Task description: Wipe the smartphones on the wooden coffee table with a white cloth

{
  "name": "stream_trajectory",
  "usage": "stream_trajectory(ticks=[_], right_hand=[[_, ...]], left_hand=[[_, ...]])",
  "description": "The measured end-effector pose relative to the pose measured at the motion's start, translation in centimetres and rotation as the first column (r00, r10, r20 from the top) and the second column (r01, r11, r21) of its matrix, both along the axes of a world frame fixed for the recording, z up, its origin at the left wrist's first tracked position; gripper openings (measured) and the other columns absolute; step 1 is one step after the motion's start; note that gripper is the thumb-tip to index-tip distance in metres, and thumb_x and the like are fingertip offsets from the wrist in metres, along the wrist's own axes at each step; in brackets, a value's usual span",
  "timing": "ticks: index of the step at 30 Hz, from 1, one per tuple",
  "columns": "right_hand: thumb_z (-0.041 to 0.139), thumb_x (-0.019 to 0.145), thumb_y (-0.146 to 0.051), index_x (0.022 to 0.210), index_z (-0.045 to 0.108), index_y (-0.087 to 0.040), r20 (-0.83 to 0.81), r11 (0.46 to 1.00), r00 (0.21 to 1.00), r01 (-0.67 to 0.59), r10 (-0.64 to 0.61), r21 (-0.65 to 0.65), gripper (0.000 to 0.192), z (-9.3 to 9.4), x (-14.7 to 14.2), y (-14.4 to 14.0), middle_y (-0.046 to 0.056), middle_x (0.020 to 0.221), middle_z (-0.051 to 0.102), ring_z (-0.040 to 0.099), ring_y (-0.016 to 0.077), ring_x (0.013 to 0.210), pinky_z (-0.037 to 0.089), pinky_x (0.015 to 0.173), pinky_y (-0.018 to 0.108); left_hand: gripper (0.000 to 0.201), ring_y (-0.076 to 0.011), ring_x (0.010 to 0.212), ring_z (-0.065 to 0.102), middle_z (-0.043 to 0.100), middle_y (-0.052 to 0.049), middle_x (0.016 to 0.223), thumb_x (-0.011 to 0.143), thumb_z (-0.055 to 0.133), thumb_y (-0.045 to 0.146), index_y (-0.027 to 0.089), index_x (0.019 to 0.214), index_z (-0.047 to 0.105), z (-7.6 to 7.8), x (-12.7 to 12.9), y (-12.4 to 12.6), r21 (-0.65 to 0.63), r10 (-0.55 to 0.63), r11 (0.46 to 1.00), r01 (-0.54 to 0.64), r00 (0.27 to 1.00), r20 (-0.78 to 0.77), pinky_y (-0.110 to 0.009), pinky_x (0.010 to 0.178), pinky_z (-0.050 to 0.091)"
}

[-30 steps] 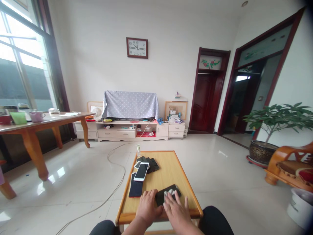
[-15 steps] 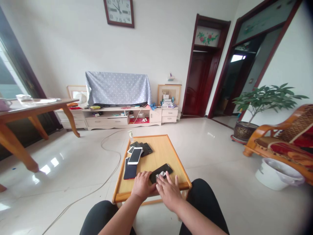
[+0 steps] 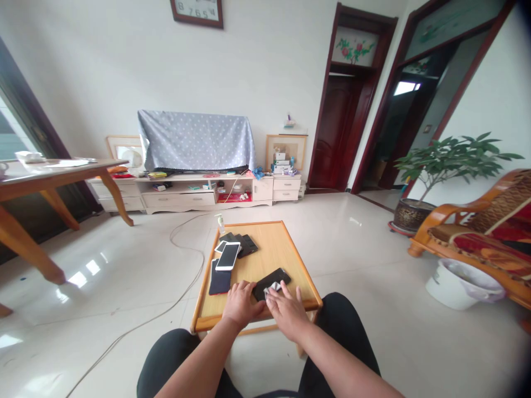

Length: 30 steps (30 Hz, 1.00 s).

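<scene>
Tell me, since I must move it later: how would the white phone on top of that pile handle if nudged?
The white phone looks thin, flat and stiff, so it probably slides rather than rolls. It lies across darker phones, so a nudge could slip it off onto the wooden table. Its glossy face is likely slippery and breakable.

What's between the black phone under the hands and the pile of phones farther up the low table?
In the head view, only bare wooden tabletop separates the black phone from the phone pile. The right hand presses a small white cloth on it.

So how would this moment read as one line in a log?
left hand: steadies black phone | right hand: presses white cloth on phone | low wooden table: other phones piled at far-left
</scene>
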State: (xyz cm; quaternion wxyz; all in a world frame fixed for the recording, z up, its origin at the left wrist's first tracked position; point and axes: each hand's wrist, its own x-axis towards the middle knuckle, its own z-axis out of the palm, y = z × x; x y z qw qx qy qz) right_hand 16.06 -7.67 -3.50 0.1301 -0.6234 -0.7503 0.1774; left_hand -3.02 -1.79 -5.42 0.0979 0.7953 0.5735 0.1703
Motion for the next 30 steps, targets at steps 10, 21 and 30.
stream_trajectory(ticks=[10, 21, 30], right_hand=[[0.003, 0.103, -0.055, 0.146, 0.047, -0.036, 0.010, 0.999, 1.000, 0.007, -0.006, -0.033, 0.064, 0.7, -1.2, 0.9, -0.003, 0.156, 0.041, 0.010, 0.0263, 0.153, -0.007, 0.118, 0.060], [0.002, 0.103, -0.055, 0.144, 0.052, -0.030, -0.065, 0.990, 0.991, -0.122, 0.117, -0.074, 0.069, 1.6, -2.4, 1.8, 0.001, 0.146, 0.054, 0.018, 0.0243, 0.151, -0.006, 0.119, 0.057], [0.005, 0.104, -0.049, 0.151, 0.038, -0.037, 0.029, 0.995, 0.996, -0.079, 0.080, -0.054, 0.059, 1.7, -1.9, 5.0, -0.003, 0.158, 0.037, 0.009, 0.0242, 0.153, -0.012, 0.117, 0.062]], left_hand=[[0.057, -0.0285, 0.118, 0.050, 0.060, -0.007, 0.124, 0.075, 0.066, 0.048, 0.029, 0.129, 0.058, -0.1, -0.2, 0.3, -0.041, 0.008, 0.999, -0.008, 1.000, 0.006, -0.040, 0.102, 0.037], [0.078, -0.0278, 0.123, 0.050, 0.062, -0.010, 0.127, 0.079, 0.063, 0.045, 0.020, 0.146, 0.033, -0.4, -0.7, 0.2, -0.052, 0.024, 0.998, -0.019, 0.995, 0.101, -0.041, 0.104, 0.035], [0.088, -0.0289, 0.122, 0.052, 0.062, -0.010, 0.130, 0.073, 0.067, 0.039, 0.021, 0.149, 0.027, -0.5, -0.2, 0.2, -0.024, 0.033, 0.999, -0.031, 0.994, 0.103, -0.041, 0.107, 0.033]])
